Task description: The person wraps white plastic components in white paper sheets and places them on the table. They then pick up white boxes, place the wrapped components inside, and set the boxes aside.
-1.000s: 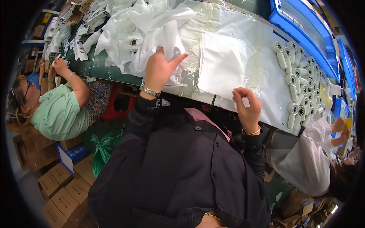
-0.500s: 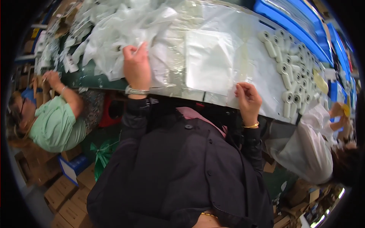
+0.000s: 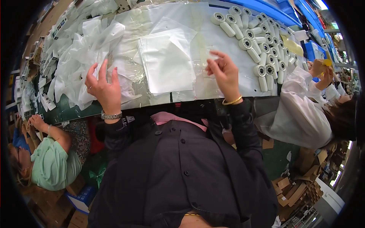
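In front of me lies a stack of flat, whitish plastic bags [image 3: 167,68], with the top ones slightly askew. Its left neighbour is a heap of crumpled translucent bags [image 3: 85,49]. My left hand [image 3: 104,87] is over the near edge of that heap, fingers spread and nothing in them. On the stack's other side, my right hand [image 3: 226,74] is raised above the table, its fingers loosely bent and apart, holding nothing that I can see. Further right are rows of white handled devices [image 3: 249,43] with round, dark-ringed heads.
Blue bins [image 3: 262,9] line the table's far side. Small labelled packages [image 3: 49,60] crowd its left end. A co-worker in green [image 3: 57,161] sits at left; another in white [image 3: 292,110], at right, handles something yellow [image 3: 327,62]. Cardboard boxes [image 3: 292,192] are on the floor.
My view has turned, so the table contents appear further left. My left hand has opened beside the crumpled bags. My right hand has lifted and moved farther over the table, its fingers loosening.
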